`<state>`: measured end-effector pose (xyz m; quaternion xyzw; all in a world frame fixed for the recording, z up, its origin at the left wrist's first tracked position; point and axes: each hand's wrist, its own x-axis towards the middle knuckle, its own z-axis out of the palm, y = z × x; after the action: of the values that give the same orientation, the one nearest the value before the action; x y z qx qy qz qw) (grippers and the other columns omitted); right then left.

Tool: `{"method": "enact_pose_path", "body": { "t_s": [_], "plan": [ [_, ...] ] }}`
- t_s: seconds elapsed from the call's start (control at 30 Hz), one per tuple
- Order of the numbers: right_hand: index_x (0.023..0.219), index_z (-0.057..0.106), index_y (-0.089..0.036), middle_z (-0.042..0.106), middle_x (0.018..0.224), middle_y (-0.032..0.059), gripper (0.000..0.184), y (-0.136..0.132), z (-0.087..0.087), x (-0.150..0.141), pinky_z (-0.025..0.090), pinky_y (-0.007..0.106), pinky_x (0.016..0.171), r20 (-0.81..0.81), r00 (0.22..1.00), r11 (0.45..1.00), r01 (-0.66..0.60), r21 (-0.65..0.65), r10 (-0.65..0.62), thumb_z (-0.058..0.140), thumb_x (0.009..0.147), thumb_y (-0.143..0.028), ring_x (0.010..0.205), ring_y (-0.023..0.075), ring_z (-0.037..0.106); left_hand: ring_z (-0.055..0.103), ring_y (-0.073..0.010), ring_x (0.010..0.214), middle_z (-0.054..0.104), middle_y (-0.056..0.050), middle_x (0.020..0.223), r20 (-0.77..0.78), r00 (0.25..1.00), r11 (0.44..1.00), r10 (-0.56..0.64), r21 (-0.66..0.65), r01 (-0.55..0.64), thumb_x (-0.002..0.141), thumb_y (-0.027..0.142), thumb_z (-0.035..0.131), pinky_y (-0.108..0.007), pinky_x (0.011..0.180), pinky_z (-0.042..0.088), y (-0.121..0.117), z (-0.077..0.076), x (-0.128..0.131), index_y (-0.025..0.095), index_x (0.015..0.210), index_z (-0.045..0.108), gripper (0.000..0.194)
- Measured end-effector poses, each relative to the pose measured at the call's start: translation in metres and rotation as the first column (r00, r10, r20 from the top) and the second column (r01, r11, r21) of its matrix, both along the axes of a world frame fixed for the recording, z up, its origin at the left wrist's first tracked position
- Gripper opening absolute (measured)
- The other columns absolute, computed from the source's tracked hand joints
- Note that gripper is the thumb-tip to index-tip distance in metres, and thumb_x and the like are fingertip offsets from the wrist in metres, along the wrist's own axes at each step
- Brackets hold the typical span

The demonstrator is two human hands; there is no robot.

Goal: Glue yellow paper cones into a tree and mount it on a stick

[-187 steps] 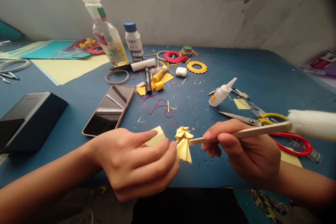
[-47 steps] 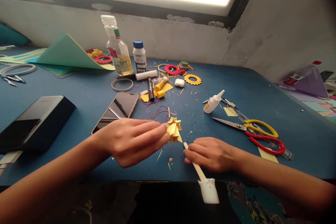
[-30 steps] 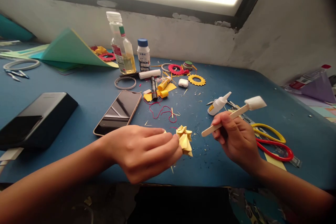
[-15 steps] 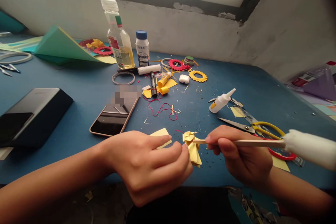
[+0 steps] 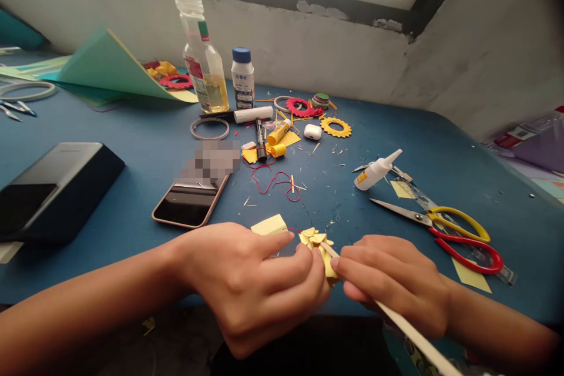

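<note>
My left hand (image 5: 258, 282) is closed on a folded yellow paper ornament (image 5: 314, 238), pinching its left side. The ornament has pleated points on top, and its lower part is partly behind my fingers. A red thread (image 5: 291, 230) runs from it to the left. In my right hand (image 5: 399, 276) is a thin wooden stick (image 5: 412, 332), gripped near its front end. The stick's tip touches the ornament's folds from the right, and its far end runs out of view at the bottom. Just behind my left hand lies a yellow paper square (image 5: 269, 225).
Scissors (image 5: 467, 249) and a white glue bottle (image 5: 376, 171) are on the right. At left are a phone (image 5: 187, 202) and a black box (image 5: 61, 194). Behind stand an oil-coloured bottle (image 5: 205, 70) and a blue-capped bottle (image 5: 243, 79), near a yellow paper ring (image 5: 326, 127).
My right hand has turned and lowered, so the stick now slants down to the right instead of lying level. Its white, thick end has left the view. The ornament has tilted slightly.
</note>
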<state>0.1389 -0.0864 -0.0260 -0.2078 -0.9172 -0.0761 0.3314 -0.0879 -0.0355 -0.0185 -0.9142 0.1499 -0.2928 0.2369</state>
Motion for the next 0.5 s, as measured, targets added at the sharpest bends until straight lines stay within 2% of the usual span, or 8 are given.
{"method": "enact_pose_path", "body": {
  "t_s": [0.1, 0.2, 0.33, 0.5],
  "plan": [
    [0.09, 0.065, -0.016, 0.07, 0.068, 0.0046, 0.021, -0.003, -0.002, 0.0, 0.053, 0.027, 0.051, 0.058, 0.998, 0.998, -0.019, 0.061, 0.015, 0.045, 0.096, -0.021, 0.056, 0.0148, 0.064, 0.068, -0.0179, 0.081, 0.072, -0.007, 0.089, 0.007, 1.0, 1.0, -0.01, -0.021, 0.01, 0.085, 0.022, 0.052, -0.027, 0.069, 0.062, -0.001, -0.001, 0.0, 0.016, 0.085, 0.075, 0.023],
    [0.084, 0.067, -0.018, 0.07, 0.065, 0.0036, 0.026, -0.006, 0.001, -0.002, 0.054, 0.027, 0.05, 0.092, 0.996, 0.997, -0.005, 0.076, -0.002, 0.044, 0.096, -0.022, 0.054, 0.0144, 0.064, 0.067, -0.0174, 0.078, 0.072, -0.007, 0.089, 0.003, 0.999, 0.999, -0.037, -0.03, 0.037, 0.083, 0.023, 0.053, -0.027, 0.068, 0.062, -0.002, -0.001, 0.001, 0.017, 0.085, 0.075, 0.023],
    [0.075, 0.067, -0.02, 0.068, 0.058, 0.0009, 0.035, -0.008, 0.005, -0.003, 0.052, 0.025, 0.045, 0.111, 0.993, 0.99, -0.046, 0.135, 0.031, 0.04, 0.098, -0.023, 0.049, 0.0119, 0.062, 0.067, -0.0189, 0.079, 0.072, -0.008, 0.09, -0.005, 0.998, 0.997, -0.062, -0.042, 0.062, 0.084, 0.024, 0.05, -0.028, 0.069, 0.062, -0.004, -0.002, 0.001, 0.016, 0.088, 0.075, 0.027],
    [0.074, 0.066, -0.021, 0.068, 0.058, -0.0002, 0.037, -0.014, 0.002, 0.0, 0.051, 0.026, 0.046, 0.107, 0.994, 0.993, -0.022, 0.116, 0.009, 0.039, 0.099, -0.029, 0.049, 0.0112, 0.062, 0.067, -0.0203, 0.08, 0.071, -0.008, 0.09, 0.008, 0.997, 0.996, -0.078, -0.047, 0.079, 0.086, 0.023, 0.047, -0.029, 0.07, 0.062, -0.006, -0.004, 0.0, 0.017, 0.088, 0.076, 0.029]
  ]
}}
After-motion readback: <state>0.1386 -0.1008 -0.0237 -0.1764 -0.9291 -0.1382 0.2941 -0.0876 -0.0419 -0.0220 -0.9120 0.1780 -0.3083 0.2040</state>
